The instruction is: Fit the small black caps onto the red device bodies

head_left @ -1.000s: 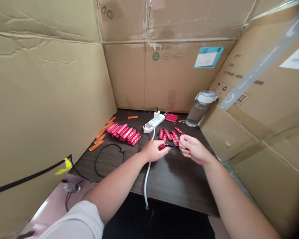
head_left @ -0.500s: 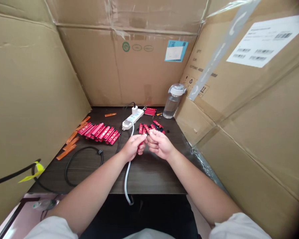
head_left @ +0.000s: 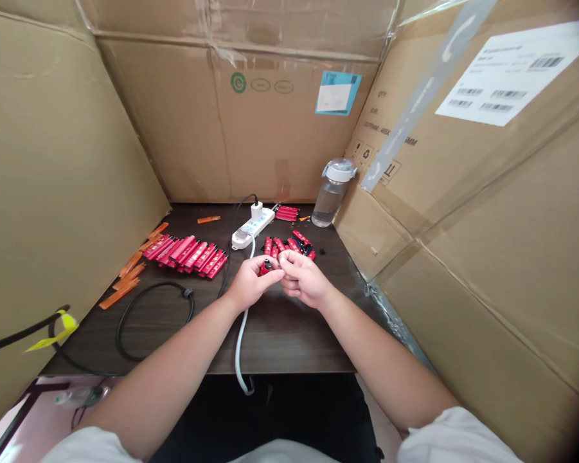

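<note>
My left hand [head_left: 253, 281] is closed around a red lighter [head_left: 265, 271] whose dark top end points up between thumb and fingers. My right hand [head_left: 302, 278] is pinched right beside that top end, its fingertips meeting the left thumb. Whatever sits in the right fingertips is too small to make out. Just beyond the hands lies a loose heap of red lighters [head_left: 279, 244] with small black parts among them. To the left, a larger pile of red lighters [head_left: 190, 254] with gold markings lies in a slanted row.
A white power strip [head_left: 253, 229] with a plug and cables lies behind the hands. Its white cord [head_left: 240, 347] runs over the table's front edge. Orange strips [head_left: 125, 283] and a black cable loop [head_left: 120, 321] lie left. A water bottle [head_left: 328, 202] stands back right; cardboard walls surround the table.
My left hand has turned, so the lighter's dark top now shows between its fingers. My right hand stays pinched close beside it. The whole view has shifted slightly.
</note>
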Available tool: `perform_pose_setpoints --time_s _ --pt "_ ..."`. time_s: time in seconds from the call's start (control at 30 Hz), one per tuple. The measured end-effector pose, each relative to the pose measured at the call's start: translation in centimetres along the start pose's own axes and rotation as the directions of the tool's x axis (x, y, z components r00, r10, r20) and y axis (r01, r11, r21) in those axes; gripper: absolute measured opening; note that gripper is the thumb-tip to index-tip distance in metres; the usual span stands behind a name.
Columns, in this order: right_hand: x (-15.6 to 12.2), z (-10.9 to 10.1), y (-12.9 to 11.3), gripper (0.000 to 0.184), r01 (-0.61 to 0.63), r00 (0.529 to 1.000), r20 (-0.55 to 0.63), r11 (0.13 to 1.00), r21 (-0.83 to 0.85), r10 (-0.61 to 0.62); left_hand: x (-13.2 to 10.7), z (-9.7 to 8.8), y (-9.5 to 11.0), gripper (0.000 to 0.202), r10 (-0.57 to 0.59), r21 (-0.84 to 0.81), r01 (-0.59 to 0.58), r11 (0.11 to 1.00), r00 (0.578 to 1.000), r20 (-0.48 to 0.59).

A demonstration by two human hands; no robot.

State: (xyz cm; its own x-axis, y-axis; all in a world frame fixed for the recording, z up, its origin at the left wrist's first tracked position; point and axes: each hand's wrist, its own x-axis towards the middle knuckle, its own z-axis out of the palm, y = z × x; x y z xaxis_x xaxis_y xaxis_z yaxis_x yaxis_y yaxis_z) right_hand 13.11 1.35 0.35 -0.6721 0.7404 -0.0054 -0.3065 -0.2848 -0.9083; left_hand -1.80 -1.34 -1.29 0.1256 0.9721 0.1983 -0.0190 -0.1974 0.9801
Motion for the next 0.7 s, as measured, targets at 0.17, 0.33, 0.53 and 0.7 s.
perform_pose_setpoints --time_s 0.17,0.33,0.53,0.7 --pt "-0.03 -0.28 0.01 0.029 -0.033 0.999 0.041 0.999 0.025 0.032 -0.09 -0.12 0.18 0.027 0.018 0.041 -0.017 0.999 1.000 -0.006" --pt "-0.21 -0.18 -0.14 0.028 -0.069 0.995 0.073 0.997 0.040 0.066 -0.14 -0.33 -0.05 0.027 0.001 -0.018 -0.001 1.000 1.000 0.002" --pt "-0.43 -0.01 -0.49 0.025 -0.068 0.996 0.067 0.997 0.041 0.065 -0.03 -0.33 -0.39 0.022 -0.021 -0.213 0.019 0.977 1.000 -0.005" --pt "-0.29 -0.30 -0.36 0.021 -0.040 0.999 0.026 0.999 0.029 0.039 0.04 -0.31 -0.43 0.019 -0.059 -0.310 0.050 0.950 0.998 -0.022"
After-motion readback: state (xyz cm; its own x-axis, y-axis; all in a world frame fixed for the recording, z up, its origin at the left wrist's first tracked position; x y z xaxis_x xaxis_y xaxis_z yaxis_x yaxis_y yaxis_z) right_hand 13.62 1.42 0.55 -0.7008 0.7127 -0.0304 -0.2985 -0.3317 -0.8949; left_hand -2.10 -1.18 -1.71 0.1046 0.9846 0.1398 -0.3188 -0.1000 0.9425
